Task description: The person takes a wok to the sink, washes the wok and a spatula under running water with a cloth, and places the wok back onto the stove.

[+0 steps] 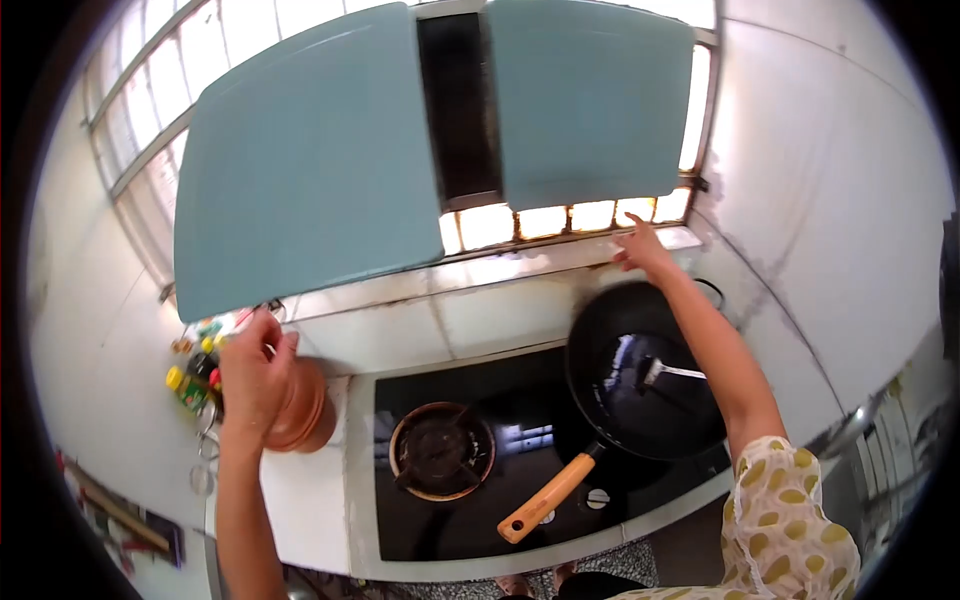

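Note:
My left hand point(257, 375) is raised at the left, its fingers loosely bent and the thumb apart, with nothing visible between them. It is just below the lower left corner of a large teal panel point(310, 160) and in front of a brown lidded pot point(310, 410). Over at the right, my right hand point(640, 248) reaches to the window ledge with its fingers apart and empty, below a smaller teal panel point(595, 105). Under my right forearm, a black pan point(625, 410) with a wooden handle sits on the stove, a spatula point(675, 371) inside it.
A black glass cooktop point(520, 500) has a bare round burner point(442, 450) left of the pan. Bottles, one with a yellow cap point(175, 378), stand beyond my left wrist. A barred window is behind the panels, and a tiled wall point(800, 170) rises at the right.

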`<state>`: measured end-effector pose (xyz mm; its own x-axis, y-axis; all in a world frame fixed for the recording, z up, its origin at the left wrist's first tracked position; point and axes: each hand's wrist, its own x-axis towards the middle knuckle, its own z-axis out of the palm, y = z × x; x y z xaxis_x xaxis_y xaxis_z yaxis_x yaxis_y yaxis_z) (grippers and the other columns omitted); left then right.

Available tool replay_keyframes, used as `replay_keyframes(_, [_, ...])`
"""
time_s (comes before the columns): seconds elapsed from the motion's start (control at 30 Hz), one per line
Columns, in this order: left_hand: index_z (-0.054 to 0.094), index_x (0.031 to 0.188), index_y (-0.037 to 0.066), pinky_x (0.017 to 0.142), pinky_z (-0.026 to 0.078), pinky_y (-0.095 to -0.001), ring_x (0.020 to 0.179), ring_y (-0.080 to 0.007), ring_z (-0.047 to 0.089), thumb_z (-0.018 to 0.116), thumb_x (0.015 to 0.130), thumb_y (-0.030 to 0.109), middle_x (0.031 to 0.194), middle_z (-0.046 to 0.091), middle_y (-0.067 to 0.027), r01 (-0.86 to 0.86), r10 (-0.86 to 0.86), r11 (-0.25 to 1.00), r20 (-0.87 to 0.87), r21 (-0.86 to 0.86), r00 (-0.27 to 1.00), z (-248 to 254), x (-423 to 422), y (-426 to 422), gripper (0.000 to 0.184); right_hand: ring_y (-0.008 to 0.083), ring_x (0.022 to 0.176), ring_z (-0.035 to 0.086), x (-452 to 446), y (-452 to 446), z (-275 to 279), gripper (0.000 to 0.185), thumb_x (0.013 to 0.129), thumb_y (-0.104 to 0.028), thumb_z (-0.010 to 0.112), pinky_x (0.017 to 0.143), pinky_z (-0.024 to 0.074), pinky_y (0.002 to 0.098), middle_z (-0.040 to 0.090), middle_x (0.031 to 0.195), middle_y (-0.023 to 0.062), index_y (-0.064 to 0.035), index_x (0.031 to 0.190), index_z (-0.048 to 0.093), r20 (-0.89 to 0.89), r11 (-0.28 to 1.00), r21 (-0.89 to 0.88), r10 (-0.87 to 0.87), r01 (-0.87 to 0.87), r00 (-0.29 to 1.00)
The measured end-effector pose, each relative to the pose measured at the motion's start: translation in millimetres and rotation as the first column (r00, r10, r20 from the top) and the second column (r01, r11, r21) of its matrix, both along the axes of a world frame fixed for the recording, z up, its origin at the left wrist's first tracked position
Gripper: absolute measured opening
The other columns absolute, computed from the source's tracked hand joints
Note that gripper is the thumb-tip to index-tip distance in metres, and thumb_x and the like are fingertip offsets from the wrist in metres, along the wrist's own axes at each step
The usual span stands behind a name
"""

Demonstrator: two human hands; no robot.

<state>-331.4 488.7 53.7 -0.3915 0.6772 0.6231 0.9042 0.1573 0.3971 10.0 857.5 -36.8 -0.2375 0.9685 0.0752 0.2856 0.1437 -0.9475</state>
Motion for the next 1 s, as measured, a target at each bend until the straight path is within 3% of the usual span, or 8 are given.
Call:
replay_keyframes(0.07, [0.044,0.068,0.002,0.046,0.033,-0.0252,0.049,-0.0091,0.037,0.059,0.075,0.009,0.054,0.041,-0.0025,-0.065,0.074,0.993,-0.092,0.097,0.993,32.1,16.4,-25.8,0.017,0.0192,0.067,0.06,-16.1,51.8,-15.2,0.06,0.081,-0.012,0.057,0.05,0.0486,0.0298,0.055,0.089,0.0099,-0.0111,0.132,0.026,-0.153,0.999,-0.051,0.004,-0.012,0.988])
replay_keyframes(0.17, [0.051,0.082,0.0,0.049,0.037,-0.0231,0.051,-0.0077,0.041,0.058,0.074,0.007,0.061,0.048,-0.0037,-0.102,0.121,0.968,-0.07,0.227,0.99,64.3,28.3,-46.9,0.013,0.023,0.078,0.06,-32.7,124.6,-41.5,0.027,0.078,-0.007,0.055,0.054,0.0486,0.0327,0.054,0.092,0.008,-0.0089,0.103,0.045,-0.468,0.979,-0.17,0.017,-0.109,0.883])
replay_keyframes(0.33, [0.055,0.099,0.007,0.051,0.042,-0.0257,0.05,-0.012,0.048,0.06,0.075,0.008,0.07,0.057,-0.0056,-0.106,0.118,0.976,-0.054,0.19,0.992,81.3,46.9,-62.3,0.025,0.0221,0.079,0.06,-51.9,111.9,-30.6,0.015,0.081,-0.008,0.055,0.06,0.0485,0.0349,0.057,0.085,0.009,-0.008,0.095,0.05,-0.591,0.896,-0.389,-0.064,-0.215,0.804])
replay_keyframes(0.53, [0.045,0.12,0.007,0.055,0.043,-0.027,0.053,-0.0141,0.05,0.059,0.073,0.005,0.088,0.058,-0.0094,-0.109,0.104,0.967,0.033,0.231,0.994,56.6,64.7,-101.1,0.049,0.019,0.067,0.054,-30.9,59.7,-43.6,0.016,0.08,-0.011,0.056,0.059,0.0463,0.0342,0.052,0.075,0.003,-0.0132,0.094,0.049,-0.717,0.919,-0.275,-0.001,-0.282,0.697])
replay_keyframes(0.57, [0.043,0.124,0.009,0.052,0.04,-0.0185,0.054,-0.0037,0.042,0.056,0.074,-0.003,0.094,0.054,-0.0075,-0.096,0.082,0.975,0.077,0.202,0.994,44.9,69.7,-115.6,0.053,0.0173,0.065,0.053,-18.6,40.0,-45.9,0.017,0.079,-0.012,0.057,0.055,0.0453,0.0316,0.051,0.074,0.0005,-0.0157,0.093,0.047,-0.688,0.946,-0.23,0.007,-0.228,0.725])
replay_keyframes(0.73, [0.047,0.118,0.004,0.05,0.04,-0.0177,0.057,-0.0044,0.045,0.059,0.072,-0.003,0.095,0.054,-0.0046,-0.076,0.073,0.997,0.303,-0.001,0.95,-71.2,80.1,-216.9,0.048,0.0128,0.064,0.053,75.9,-97.3,27.6,0.009,0.084,-0.02,0.052,0.053,0.0444,0.0269,0.051,0.074,-0.0023,-0.0161,0.091,0.047,-0.572,0.962,0.113,0.266,-0.247,0.776])
replay_keyframes(0.83, [0.053,0.109,0.003,0.05,0.042,-0.0224,0.051,-0.0097,0.049,0.062,0.072,0.002,0.089,0.059,-0.0078,-0.01,0.037,0.998,0.484,-0.059,0.874,-123.4,99.9,-266.4,0.037,0.0109,0.076,0.052,114.3,-156.7,130.5,0.016,0.085,-0.024,0.051,0.068,0.0434,0.0238,0.053,0.087,-0.0009,-0.0135,0.098,0.052,-0.544,0.925,0.261,0.378,-0.277,0.749])
replay_keyframes(1.0, [0.054,0.106,0.001,0.046,0.041,-0.0218,0.05,-0.0071,0.049,0.057,0.076,0.0,0.089,0.058,-0.0059,0.123,-0.027,0.988,0.684,-0.092,0.729,-172.0,129.9,-299.8,0.03,0.0161,0.08,0.053,128.1,-197.5,241.5,0.029,0.081,-0.025,0.059,0.07,0.046,0.0272,0.055,0.097,0.0081,-0.0053,0.102,0.053,-0.472,0.913,0.354,0.36,-0.2,0.805])
